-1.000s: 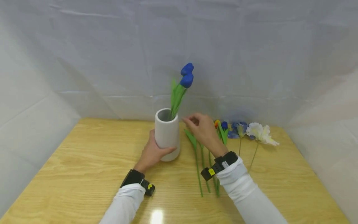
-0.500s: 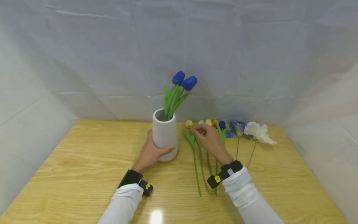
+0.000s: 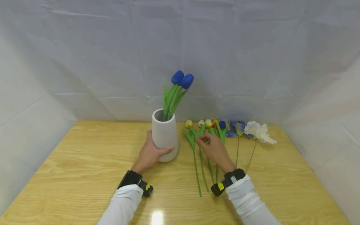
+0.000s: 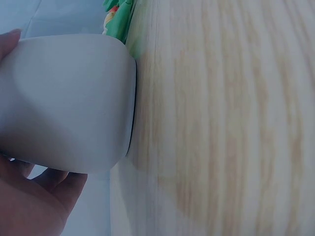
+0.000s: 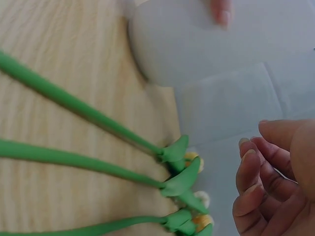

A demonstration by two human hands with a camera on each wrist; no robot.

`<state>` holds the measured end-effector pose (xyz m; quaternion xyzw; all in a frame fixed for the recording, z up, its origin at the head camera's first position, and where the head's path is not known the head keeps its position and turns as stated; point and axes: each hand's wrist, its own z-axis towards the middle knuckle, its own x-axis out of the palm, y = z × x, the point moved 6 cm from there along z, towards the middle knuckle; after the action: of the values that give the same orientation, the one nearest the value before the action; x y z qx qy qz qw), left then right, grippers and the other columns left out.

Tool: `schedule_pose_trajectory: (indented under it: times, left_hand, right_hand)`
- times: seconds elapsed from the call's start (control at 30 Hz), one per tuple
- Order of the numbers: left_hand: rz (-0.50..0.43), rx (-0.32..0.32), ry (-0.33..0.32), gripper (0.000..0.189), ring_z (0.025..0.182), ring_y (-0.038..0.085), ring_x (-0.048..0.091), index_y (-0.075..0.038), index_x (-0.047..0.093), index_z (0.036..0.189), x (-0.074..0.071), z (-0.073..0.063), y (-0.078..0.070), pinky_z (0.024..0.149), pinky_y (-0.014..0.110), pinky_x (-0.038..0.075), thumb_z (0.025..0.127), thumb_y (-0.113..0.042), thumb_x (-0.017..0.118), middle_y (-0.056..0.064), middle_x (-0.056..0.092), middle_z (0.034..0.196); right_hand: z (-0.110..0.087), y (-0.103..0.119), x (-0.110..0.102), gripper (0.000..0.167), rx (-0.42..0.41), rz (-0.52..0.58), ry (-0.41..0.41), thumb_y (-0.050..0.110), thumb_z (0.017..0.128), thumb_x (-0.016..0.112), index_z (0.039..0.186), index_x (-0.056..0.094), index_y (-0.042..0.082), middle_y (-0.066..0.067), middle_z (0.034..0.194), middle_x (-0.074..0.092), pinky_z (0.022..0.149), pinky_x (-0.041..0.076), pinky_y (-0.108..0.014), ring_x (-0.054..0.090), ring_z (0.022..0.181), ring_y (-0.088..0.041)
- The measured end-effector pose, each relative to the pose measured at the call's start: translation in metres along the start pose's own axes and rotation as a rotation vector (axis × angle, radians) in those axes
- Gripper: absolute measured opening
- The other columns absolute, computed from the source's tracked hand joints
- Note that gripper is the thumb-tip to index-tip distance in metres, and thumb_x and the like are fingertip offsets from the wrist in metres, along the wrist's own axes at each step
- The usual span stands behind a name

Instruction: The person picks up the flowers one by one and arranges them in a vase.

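Note:
In the head view, my left hand (image 3: pixel 152 153) grips a white vase (image 3: pixel 165 137) low on its body, with fingers and thumb around it. The upright vase (image 4: pixel 69 103) stands on the wooden table in the left wrist view. Two blue tulips (image 3: pixel 186 82) rise from its mouth, leaning right; their lower stems are hidden inside. To the right, my right hand (image 3: pixel 215 150) hovers over a row of tulips lying on the table. Its fingers are loosely bent, with nothing between thumb and fingertips in the right wrist view. A yellow tulip (image 3: pixel 188 124) lies nearest the vase.
Beyond the yellow one lie pale, orange and blue tulips (image 3: pixel 222 124), stems toward me. Farther right are a blue-violet flower (image 3: pixel 237 128) and a white ruffled flower (image 3: pixel 260 132) on thin stems. A pale sheet (image 3: pixel 112 62) hangs behind the table (image 3: pixel 98 162).
My right hand has drawn back from beside the vase's rim, moving right and down over the lying tulips. The blue tulips in the vase have spread and shifted. My left hand keeps its hold.

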<state>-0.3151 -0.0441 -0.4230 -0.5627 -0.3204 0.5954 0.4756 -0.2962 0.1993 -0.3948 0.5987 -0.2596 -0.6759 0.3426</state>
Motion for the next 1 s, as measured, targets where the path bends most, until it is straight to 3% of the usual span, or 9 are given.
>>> schedule_pose_trajectory:
  times: [0.5, 0.7, 1.0]
  left_hand:
    - [0.030, -0.015, -0.007, 0.097, 0.110, 0.032, 0.052, -0.015, 0.022, 0.142, 0.000, 0.000, -0.001, 0.091, 0.050, 0.043, 0.071, -0.036, 0.085, 0.015, 0.050, 0.124]
    - [0.032, -0.015, -0.007, 0.097, 0.110, 0.032, 0.052, -0.016, 0.023, 0.142, -0.001, 0.001, -0.001, 0.092, 0.050, 0.043, 0.070, -0.037, 0.085, 0.014, 0.050, 0.124]
    - [0.022, -0.013, -0.002, 0.097, 0.110, 0.031, 0.052, -0.016, 0.022, 0.142, 0.000, 0.001, 0.000, 0.092, 0.050, 0.043, 0.071, -0.035, 0.085, 0.014, 0.050, 0.124]
  right_hand:
    - [-0.014, -0.031, 0.009, 0.023, 0.032, 0.001, 0.011, 0.033, 0.095, 0.060, 0.103, 0.067, 0.013, 0.000, 0.093, 0.064, 0.059, 0.049, -0.031, 0.058, 0.075, -0.014]
    - [-0.018, -0.038, 0.013, 0.023, 0.045, -0.029, 0.035, 0.032, 0.095, 0.060, 0.105, 0.067, 0.012, 0.001, 0.096, 0.064, 0.065, 0.050, -0.031, 0.059, 0.081, -0.014]
    - [-0.019, -0.039, 0.019, 0.019, 0.048, -0.076, 0.037, 0.028, 0.094, 0.062, 0.102, 0.071, 0.012, 0.001, 0.093, 0.067, 0.067, 0.050, -0.033, 0.059, 0.078, -0.013]
